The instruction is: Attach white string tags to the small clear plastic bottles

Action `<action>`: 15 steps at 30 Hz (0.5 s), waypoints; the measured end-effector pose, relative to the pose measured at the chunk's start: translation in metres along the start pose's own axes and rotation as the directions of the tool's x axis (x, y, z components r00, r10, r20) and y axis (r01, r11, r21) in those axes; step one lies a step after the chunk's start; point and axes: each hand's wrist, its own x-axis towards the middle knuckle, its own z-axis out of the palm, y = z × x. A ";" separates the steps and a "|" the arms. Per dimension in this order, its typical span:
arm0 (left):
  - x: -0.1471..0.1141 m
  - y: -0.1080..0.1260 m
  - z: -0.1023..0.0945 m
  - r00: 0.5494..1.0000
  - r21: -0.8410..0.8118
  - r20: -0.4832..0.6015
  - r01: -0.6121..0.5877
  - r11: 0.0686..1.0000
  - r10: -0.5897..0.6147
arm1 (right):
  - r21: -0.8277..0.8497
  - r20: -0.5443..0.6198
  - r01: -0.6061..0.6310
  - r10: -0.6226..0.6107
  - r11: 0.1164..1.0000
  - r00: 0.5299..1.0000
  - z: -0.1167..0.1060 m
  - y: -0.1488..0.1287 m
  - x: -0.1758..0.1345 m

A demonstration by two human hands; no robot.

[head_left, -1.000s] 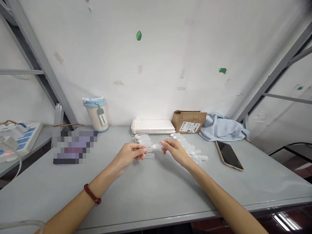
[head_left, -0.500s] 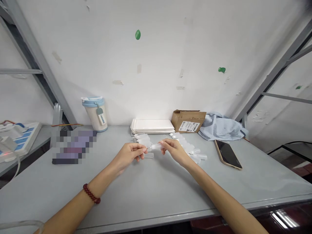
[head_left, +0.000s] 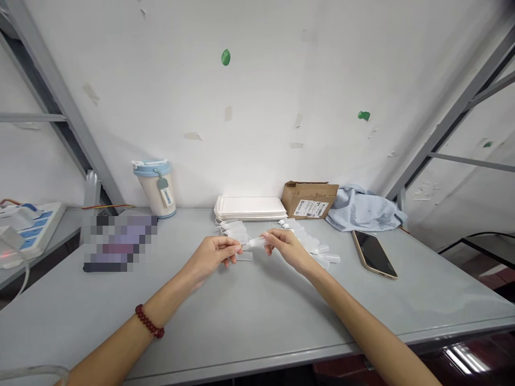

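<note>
In the middle of the desk, my right hand (head_left: 285, 245) is closed in a pinch around the body of a small translucent plastic bottle (head_left: 257, 243). It lies nearly level, its narrow end pointing left. At that end my left hand (head_left: 220, 251) is closed, thumb and forefinger pinched on the bottle's thin tip; the fingers hide the exact part. Just below the held bottle lies another translucent bottle (head_left: 244, 257), partly behind my left fingers. Similar bottles lie in a row (head_left: 234, 229) behind my left hand, and a pile of several more bottles (head_left: 322, 250) spreads behind my right hand.
Against the wall stand a blue-lidded cup (head_left: 156, 190), a stack of white flat pieces (head_left: 251, 206), an open cardboard box (head_left: 309, 201) and a light blue cloth (head_left: 360, 209). A phone (head_left: 375, 254) lies at right. A power strip (head_left: 38, 230) sits far left.
The whole view has shifted slightly to the left. Both hands keep the same pinch on the bottle, with almost no movement between them.
</note>
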 end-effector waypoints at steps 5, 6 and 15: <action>-0.001 0.003 0.001 1.000 0.024 -0.012 -0.011 1.000 0.011 | -0.037 0.000 0.009 -0.009 0.999 1.000 -0.001 0.002 0.000; -0.001 0.004 0.002 1.000 0.029 -0.016 -0.013 1.000 0.014 | -0.048 0.001 0.011 -0.011 0.999 1.000 -0.002 0.003 0.000; -0.005 0.008 0.004 0.999 0.082 -0.029 -0.011 0.997 0.013 | -0.111 0.039 0.022 -0.018 0.994 0.999 0.002 0.007 -0.001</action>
